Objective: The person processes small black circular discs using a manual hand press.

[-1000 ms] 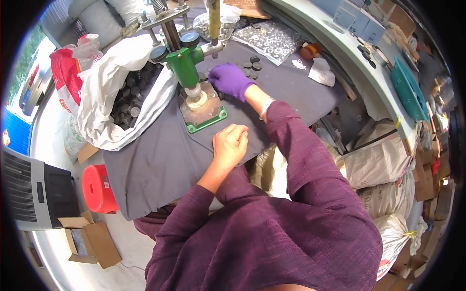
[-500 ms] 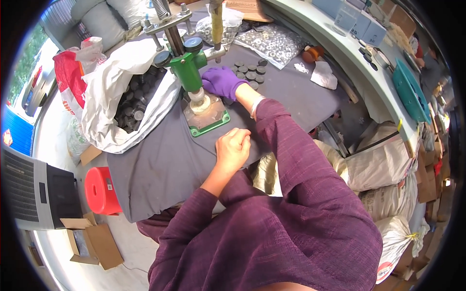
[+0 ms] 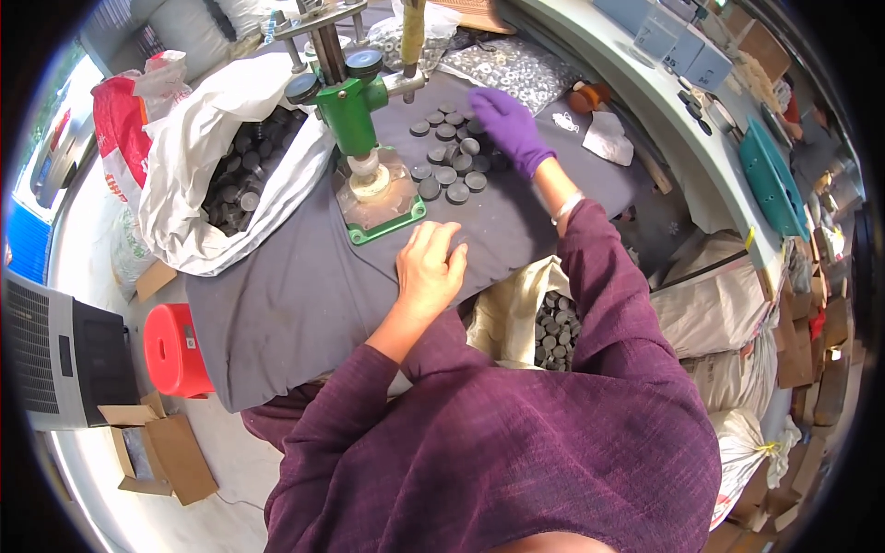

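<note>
Next to the front corner of a green hand press (image 3: 355, 120), my bare left hand (image 3: 430, 267) rests at the grey cloth's edge. Its fingers are loosely stretched, the thumb apart, and nothing shows in it. The press's round white pad (image 3: 371, 182) sits above its base plate. My right hand (image 3: 512, 129), in a purple glove, reaches over the far right side of a group of dark round discs (image 3: 446, 132) lying on the cloth. Its fingertips point away and are partly hidden, so I cannot make out whether they hold a disc.
Left of the press lies a white sack (image 3: 171, 194) full of dark discs. A clear bag of small metal rings (image 3: 516, 78) lies beyond my right hand. Below the table edge, a cream sack (image 3: 516, 304) holds more discs. A red stool (image 3: 175, 350) stands at lower left.
My right hand has moved from beside the press to the right, uncovering more discs. My left hand has loosened from a closed shape. The cream sack's discs have come into view.
</note>
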Available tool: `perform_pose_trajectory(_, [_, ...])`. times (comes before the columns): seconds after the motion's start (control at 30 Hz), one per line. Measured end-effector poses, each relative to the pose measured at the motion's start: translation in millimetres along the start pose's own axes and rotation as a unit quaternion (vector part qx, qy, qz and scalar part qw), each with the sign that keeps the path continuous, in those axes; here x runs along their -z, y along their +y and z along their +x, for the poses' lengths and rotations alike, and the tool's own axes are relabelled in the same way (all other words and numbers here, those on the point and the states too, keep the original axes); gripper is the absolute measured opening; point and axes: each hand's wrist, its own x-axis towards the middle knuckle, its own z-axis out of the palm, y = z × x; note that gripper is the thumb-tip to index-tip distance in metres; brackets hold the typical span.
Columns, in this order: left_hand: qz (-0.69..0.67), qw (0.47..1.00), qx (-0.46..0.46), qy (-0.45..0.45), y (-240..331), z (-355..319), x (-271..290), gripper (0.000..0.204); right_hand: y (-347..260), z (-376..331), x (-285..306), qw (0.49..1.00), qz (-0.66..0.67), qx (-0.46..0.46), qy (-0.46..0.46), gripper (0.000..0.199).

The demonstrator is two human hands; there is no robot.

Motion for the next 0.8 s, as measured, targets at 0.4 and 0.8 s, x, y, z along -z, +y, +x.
perform_pose_trajectory(0.4, [0.280, 0.944, 0.072, -0.156, -1.5, 86.7, -35.6, 0.094, 74.9, 10.4, -2.0, 0.991, -0.021, 0.118, -0.055, 0.041])
perform_pose_trajectory(0.8, [0.251, 0.961, 0.085, -0.082, -9.8, 72.8, -65.4, 0.099, 59.3, -9.9, 8.3, 0.988, 0.025, 0.073, -0.133, 0.038])
